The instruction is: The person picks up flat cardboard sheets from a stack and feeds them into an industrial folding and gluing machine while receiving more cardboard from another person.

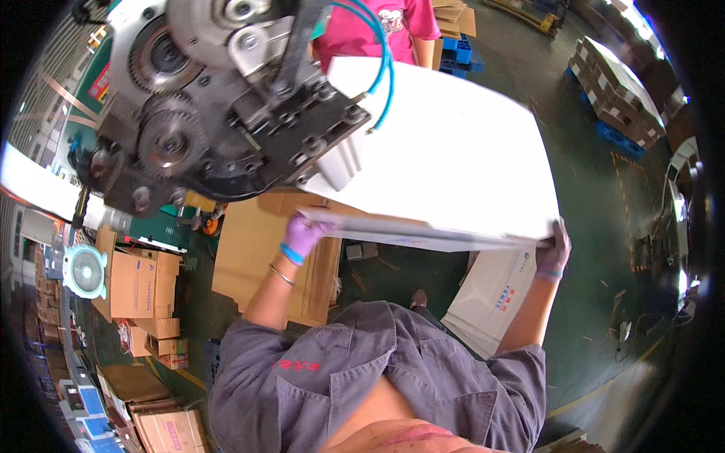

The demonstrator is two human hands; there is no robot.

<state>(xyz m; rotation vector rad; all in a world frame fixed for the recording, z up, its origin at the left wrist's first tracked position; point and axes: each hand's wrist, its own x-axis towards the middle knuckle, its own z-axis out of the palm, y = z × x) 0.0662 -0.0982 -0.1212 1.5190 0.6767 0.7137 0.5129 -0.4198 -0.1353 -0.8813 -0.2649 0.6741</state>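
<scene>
A large white cardboard sheet spreads out in front of me, its near edge turned down as a narrow flap. My left hand, in a purple glove, is closed on the near left part of that edge, just below the machine. At the near right corner, my right hand, in a darker-looking glove, grips the same sheet. The fingers of both hands are partly hidden by the cardboard. A gear-driven machine head with blue hoses stands over the sheet's left side.
Brown cardboard sheets lie below my left hand, and printed white sheets below my right. A person in a pink shirt stands beyond the white sheet. Cardboard boxes and a small round fan are at left; a loaded pallet stands far right.
</scene>
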